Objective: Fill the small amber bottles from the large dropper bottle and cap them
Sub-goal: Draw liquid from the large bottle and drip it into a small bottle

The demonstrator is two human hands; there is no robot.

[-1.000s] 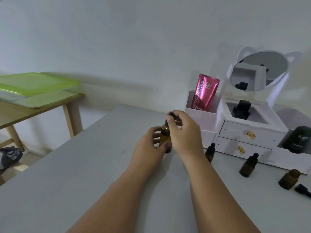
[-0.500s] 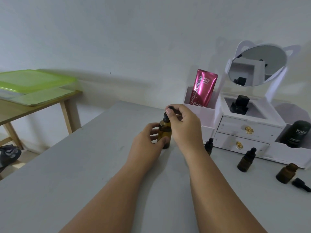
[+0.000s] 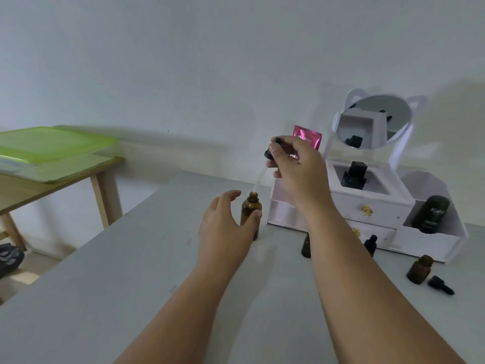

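The large amber dropper bottle [image 3: 250, 210] stands uncapped on the grey table [image 3: 131, 271]. My left hand [image 3: 225, 227] holds its body, thumb against the glass. My right hand [image 3: 296, 166] pinches the black dropper cap [image 3: 271, 151] above the bottle; the glass pipette [image 3: 258, 181] slants down, its tip just over the neck. Two capped small amber bottles [image 3: 305, 246] [image 3: 370, 244] stand to the right, partly hidden by my right forearm. A third small bottle [image 3: 419, 269] stands open, its black dropper cap [image 3: 441, 284] lying beside it.
A white vanity organiser [image 3: 367, 206] with drawers, a round mirror [image 3: 375, 124], a pink sachet [image 3: 308, 136] and a dark Kahi bottle [image 3: 430, 214] stands at the back right. A wooden side table [image 3: 52, 177] with green trays [image 3: 52, 145] stands left.
My right hand has lifted the dropper cap off the large bottle, drawing the pipette out until its tip is just over the neck. The left hand stays on the bottle.
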